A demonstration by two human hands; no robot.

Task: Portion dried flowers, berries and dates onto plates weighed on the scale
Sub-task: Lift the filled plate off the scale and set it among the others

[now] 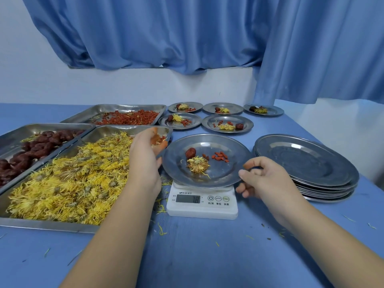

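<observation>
A steel plate [228,154] sits on the white scale [202,201], whose display reads 18. On the plate lie a dried yellow flower [197,164], a red date [190,152] and some red berries [220,156]. My left hand [148,154] is cupped at the plate's left edge and holds red berries in its palm. My right hand [261,177] pinches the plate's right rim, thumb on top and fingers underneath. Three trays stand at the left: flowers [68,179], dates [33,150] and berries [128,117].
Several filled plates [227,123] stand behind the scale near the wall. A stack of empty plates [307,161] is at the right, close to the table's right edge. Loose petals lie scattered on the blue table [207,252]. A blue curtain hangs behind.
</observation>
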